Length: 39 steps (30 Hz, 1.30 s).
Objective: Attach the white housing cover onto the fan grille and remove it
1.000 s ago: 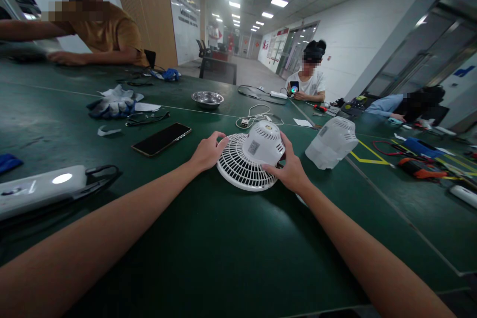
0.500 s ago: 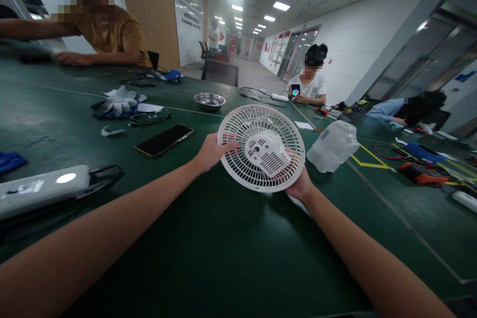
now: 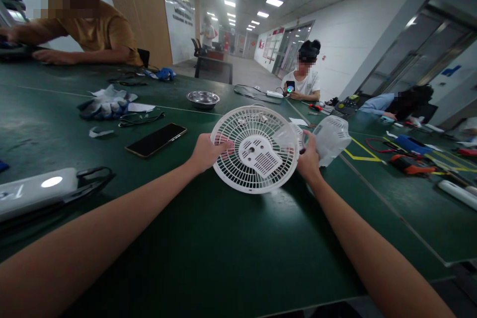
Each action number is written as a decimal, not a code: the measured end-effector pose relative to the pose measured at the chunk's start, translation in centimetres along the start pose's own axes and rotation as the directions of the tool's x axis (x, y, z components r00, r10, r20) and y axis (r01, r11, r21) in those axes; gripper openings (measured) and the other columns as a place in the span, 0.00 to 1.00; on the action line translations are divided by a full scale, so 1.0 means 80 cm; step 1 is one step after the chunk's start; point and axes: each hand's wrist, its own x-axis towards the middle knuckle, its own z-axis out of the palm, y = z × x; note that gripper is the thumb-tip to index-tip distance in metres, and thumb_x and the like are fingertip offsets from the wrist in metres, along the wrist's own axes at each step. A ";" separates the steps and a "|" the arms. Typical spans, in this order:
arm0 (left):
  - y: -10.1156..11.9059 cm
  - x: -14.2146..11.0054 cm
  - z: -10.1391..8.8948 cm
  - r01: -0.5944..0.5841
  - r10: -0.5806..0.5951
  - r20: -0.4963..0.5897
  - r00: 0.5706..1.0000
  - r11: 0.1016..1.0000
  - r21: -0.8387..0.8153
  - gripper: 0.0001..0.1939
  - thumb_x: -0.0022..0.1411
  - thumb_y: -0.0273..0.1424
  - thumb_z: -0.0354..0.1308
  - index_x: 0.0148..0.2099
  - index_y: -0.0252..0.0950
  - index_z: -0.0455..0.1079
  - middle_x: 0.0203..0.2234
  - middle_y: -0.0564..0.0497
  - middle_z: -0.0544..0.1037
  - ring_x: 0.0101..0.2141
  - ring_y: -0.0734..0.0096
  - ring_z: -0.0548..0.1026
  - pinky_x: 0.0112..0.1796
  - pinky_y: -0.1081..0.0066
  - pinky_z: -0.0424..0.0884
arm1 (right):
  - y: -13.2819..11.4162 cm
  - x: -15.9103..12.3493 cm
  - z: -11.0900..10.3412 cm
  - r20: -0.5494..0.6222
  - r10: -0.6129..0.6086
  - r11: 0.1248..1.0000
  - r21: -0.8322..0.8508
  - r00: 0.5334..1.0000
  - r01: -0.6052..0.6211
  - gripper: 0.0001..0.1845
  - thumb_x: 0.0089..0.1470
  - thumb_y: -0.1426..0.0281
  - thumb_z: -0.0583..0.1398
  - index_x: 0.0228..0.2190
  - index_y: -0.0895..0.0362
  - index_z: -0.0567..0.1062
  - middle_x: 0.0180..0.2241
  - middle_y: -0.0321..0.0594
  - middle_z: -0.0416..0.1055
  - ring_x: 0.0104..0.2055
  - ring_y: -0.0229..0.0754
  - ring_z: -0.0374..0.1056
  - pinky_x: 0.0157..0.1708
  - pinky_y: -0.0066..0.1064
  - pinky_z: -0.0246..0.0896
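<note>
I hold a round white fan grille [image 3: 255, 156] upright above the green table [image 3: 231, 248], its inner side with the slotted centre plate facing me. My left hand [image 3: 205, 151] is closed on the grille's left rim. My right hand [image 3: 308, 159] is closed on its right rim, fingers wrapped behind it. A second white fan housing [image 3: 331, 138] lies on the table just right of my right hand.
A black phone [image 3: 155, 139] lies left of the grille, a white power bank [image 3: 35, 192] with a cable nearer left. Gloves [image 3: 104, 107], a steel bowl [image 3: 203, 99] and cables lie farther back. Tools [image 3: 410, 164] are at the right. Other people sit around the table.
The fan part was lifted off the table and turned so its inner side faces me. My right hand has shifted from underneath to the right rim.
</note>
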 end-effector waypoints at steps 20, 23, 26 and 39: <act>-0.047 0.020 -0.022 0.118 -0.123 -0.120 0.985 0.992 -0.052 0.11 0.58 0.31 0.71 0.42 0.33 0.78 0.37 0.40 0.85 0.37 0.53 0.85 0.40 0.52 0.85 | 0.076 0.049 -0.074 -0.604 -0.032 0.966 -0.223 0.796 -0.131 0.51 0.40 0.64 0.69 0.64 0.58 0.59 0.62 0.58 0.66 0.64 0.61 0.64 0.65 0.55 0.58; -0.048 0.020 -0.023 0.120 -0.127 -0.120 0.985 0.991 -0.063 0.11 0.58 0.31 0.72 0.42 0.34 0.78 0.36 0.41 0.85 0.37 0.53 0.85 0.40 0.51 0.85 | 0.108 0.059 -0.072 -0.466 0.205 0.957 -0.090 0.860 -0.277 0.51 0.35 0.57 0.74 0.59 0.56 0.63 0.57 0.55 0.72 0.58 0.62 0.70 0.61 0.54 0.63; -0.046 0.020 -0.022 0.127 -0.136 -0.126 0.983 0.989 -0.075 0.11 0.57 0.32 0.73 0.41 0.34 0.79 0.35 0.41 0.85 0.36 0.54 0.85 0.40 0.51 0.85 | 0.119 0.062 -0.069 -0.462 0.205 0.952 -0.110 0.863 -0.285 0.50 0.31 0.55 0.75 0.55 0.54 0.66 0.56 0.55 0.74 0.58 0.62 0.71 0.61 0.53 0.63; -0.029 0.013 -0.017 0.122 -0.127 -0.137 0.982 0.992 -0.042 0.08 0.57 0.30 0.72 0.39 0.34 0.79 0.33 0.42 0.85 0.35 0.54 0.85 0.39 0.53 0.84 | 0.022 0.053 -0.067 -0.663 -0.085 0.995 -0.092 0.744 0.033 0.44 0.42 0.56 0.73 0.55 0.58 0.65 0.51 0.60 0.77 0.51 0.60 0.78 0.49 0.47 0.73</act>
